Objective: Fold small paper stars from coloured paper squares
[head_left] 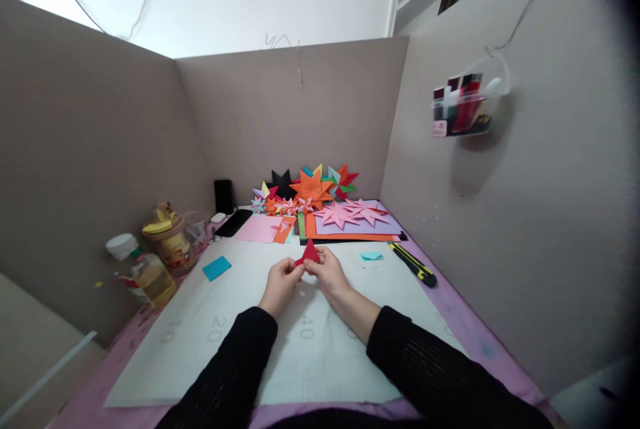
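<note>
One red folded paper (310, 252) is held slightly above a white mat (200, 362) printed with numbers. It is pinched by both hands at once: its lower left side is gripped by the left hand (281, 280), its right side by the right hand (330, 273). Its sharp point is directed away from the wearer, and its long axis seems to be set roughly in that direction, though the folds are too small to be read surely. Neither hand is clearly nearer, since the paper is touched by both.

All else is placed from the red paper. To its left, one blue paper (217, 269) is laid flat; farther left, one bottle (147, 275) and one jar (171, 242) are stood. To its right, one small teal paper (371, 256) is seen, then one yellow-and-black cutter (413, 264). Just beyond it, one stack of coloured sheets (345, 237) is topped by two pink stars (336, 215). Behind these, three larger stars can be made out: one black star (282, 184), one orange star (313, 187) and one multicoloured star (343, 181). The smaller stars (287, 207) overlap too closely to be counted. Beyond and left, one black phone (234, 223) is laid flat.
</note>
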### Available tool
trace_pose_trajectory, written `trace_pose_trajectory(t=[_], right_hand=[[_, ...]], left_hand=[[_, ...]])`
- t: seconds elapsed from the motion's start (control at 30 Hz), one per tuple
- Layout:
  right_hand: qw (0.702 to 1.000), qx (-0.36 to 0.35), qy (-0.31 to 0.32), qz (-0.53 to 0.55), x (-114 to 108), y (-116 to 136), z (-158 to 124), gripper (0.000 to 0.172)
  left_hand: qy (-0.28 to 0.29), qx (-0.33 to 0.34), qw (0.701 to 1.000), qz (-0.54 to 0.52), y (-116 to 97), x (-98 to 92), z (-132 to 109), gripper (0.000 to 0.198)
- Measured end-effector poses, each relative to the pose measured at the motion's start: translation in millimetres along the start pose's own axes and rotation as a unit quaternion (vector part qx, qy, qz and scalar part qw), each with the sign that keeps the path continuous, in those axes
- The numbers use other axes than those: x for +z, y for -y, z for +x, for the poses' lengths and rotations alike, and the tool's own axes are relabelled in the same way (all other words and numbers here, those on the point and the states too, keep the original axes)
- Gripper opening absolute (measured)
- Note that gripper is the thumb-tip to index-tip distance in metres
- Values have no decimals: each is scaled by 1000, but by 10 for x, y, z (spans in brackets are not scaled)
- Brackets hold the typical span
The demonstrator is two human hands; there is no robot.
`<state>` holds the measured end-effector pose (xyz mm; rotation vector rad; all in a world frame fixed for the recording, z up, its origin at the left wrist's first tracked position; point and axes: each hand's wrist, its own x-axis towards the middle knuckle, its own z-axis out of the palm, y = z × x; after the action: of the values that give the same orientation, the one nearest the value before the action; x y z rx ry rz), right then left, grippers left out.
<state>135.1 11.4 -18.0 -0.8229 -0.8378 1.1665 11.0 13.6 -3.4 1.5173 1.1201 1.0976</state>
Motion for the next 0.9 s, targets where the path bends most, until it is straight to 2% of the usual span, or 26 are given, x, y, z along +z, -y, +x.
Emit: trace_pose_trajectory(t=[0.13, 0.23, 0.3, 0.43, 0.57, 0.9], right_hand=[[999, -19, -7, -41, -44, 23, 12, 25], [995, -52, -9, -81, -54, 66, 9, 21], [988, -86, -2, -130, -61, 116, 5, 19], [965, -126, 35, -226, -79, 229, -15, 18], [951, -145, 66, -265, -80, 287, -43, 18], [952, -135, 91, -259, -83, 267, -44, 16]], left_hand=[[80, -57, 995, -20, 21, -2, -16, 33], [125, -61, 990, -5, -1, 2, -34, 33], [107, -19, 994, -1, -42, -8, -35, 30], [19, 72, 997, -8, -119, -62, -7, 27], [-10, 67, 998, -9, -116, -100, 10, 28], [-22, 65, 998, -1, -123, -122, -7, 28]])
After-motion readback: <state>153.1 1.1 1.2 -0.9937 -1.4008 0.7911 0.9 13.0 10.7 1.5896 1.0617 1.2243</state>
